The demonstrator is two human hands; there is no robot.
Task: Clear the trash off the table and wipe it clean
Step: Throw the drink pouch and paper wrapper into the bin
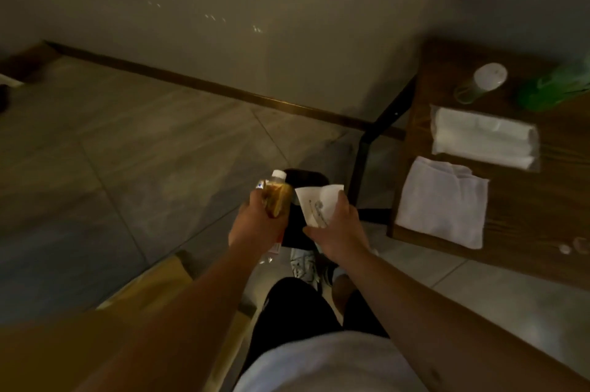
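My left hand (255, 225) grips a plastic bottle (277, 197) with a white cap and amber contents. My right hand (338, 232) holds a white paper cup (314, 205) with a printed drawing on it. Both are held side by side over a black trash bin (306, 181) on the floor, left of the wooden table (542, 206). On the table lies a folded white cloth (442, 203). The bin's inside is hidden by my hands.
A wrapped pack of white tissues (482, 139), a clear tumbler with a white lid (482, 82) and a green bag (555, 88) sit on the table. Small bits (571, 246) lie near its front edge. A black table leg (360, 165) stands beside the bin. A brown box (166, 289) is at lower left.
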